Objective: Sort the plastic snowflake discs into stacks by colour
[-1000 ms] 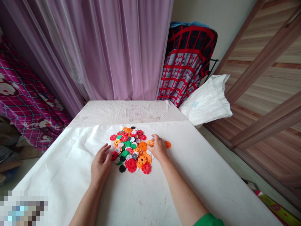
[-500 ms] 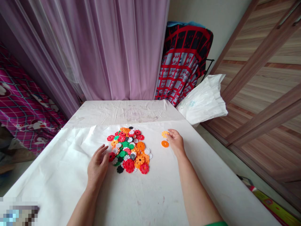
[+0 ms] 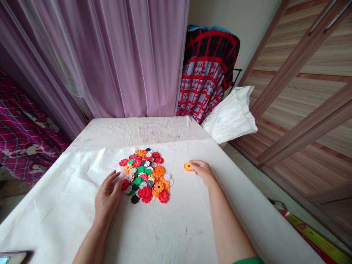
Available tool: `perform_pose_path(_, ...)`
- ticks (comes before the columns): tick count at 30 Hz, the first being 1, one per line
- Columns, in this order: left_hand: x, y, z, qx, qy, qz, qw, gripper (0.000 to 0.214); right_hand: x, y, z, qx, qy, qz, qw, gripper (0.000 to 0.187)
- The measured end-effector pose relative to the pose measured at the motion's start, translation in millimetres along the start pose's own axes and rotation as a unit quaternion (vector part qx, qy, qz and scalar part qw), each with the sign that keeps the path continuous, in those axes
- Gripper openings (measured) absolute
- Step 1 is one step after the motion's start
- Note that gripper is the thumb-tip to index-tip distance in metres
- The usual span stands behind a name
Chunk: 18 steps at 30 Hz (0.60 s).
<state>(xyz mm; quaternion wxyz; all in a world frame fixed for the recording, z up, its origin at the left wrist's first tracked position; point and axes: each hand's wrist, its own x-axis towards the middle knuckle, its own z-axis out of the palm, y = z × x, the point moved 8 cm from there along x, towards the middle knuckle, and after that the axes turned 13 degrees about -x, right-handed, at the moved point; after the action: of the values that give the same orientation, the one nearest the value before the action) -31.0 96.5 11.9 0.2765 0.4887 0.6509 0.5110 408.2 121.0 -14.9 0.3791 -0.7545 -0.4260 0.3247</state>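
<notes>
A pile of notched plastic snowflake discs (image 3: pixel 143 174) in red, orange, green, white and black lies on the table. To its right, my right hand (image 3: pixel 202 171) pinches the edge of an orange snowflake disc (image 3: pixel 188 166) between thumb and fingers, at the tabletop. Only one outline shows there; whether a second disc lies under it I cannot tell. My left hand (image 3: pixel 106 194) rests at the left edge of the pile, fingers loosely spread and holding nothing. Its thumb is close to a red disc (image 3: pixel 124 184).
A white cloth covers the table (image 3: pixel 154 234). Beyond the right edge stands a white bag (image 3: pixel 232 117), with a wooden wardrobe (image 3: pixel 299 95) behind. Purple curtains (image 3: pixel 132 58) hang at the back. A partly blurred dark-edged object (image 3: pixel 26 256) sits in the near left corner.
My right hand has brought the yellow-orange disc toward me onto the spot of the other orange disc; two separate discs now appear as one. The view has shifted slightly. My left hand stays by the pile.
</notes>
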Motion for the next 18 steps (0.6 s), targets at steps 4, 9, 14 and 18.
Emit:
perform_pose_path(4,0,2,-1.1,0.002,0.001,-0.007,1.0,0.035,6,5,3,-0.037,0.017,-0.009,0.999,0.024)
perform_pose_path(9,0,2,-1.7,0.0,0.001,-0.007,1.0,0.035,11,7,-4,-0.103,0.059,-0.022,0.993,0.019)
perform_pose_path(14,0,2,-1.8,0.003,0.005,0.004,1.0,0.033,-4,-16,-6,-0.243,0.066,-0.103,0.962,0.036)
perform_pose_path(18,0,2,-1.6,0.009,0.008,0.01,1.0,0.033,-18,-37,6,-0.371,0.042,-0.189,0.908,0.045)
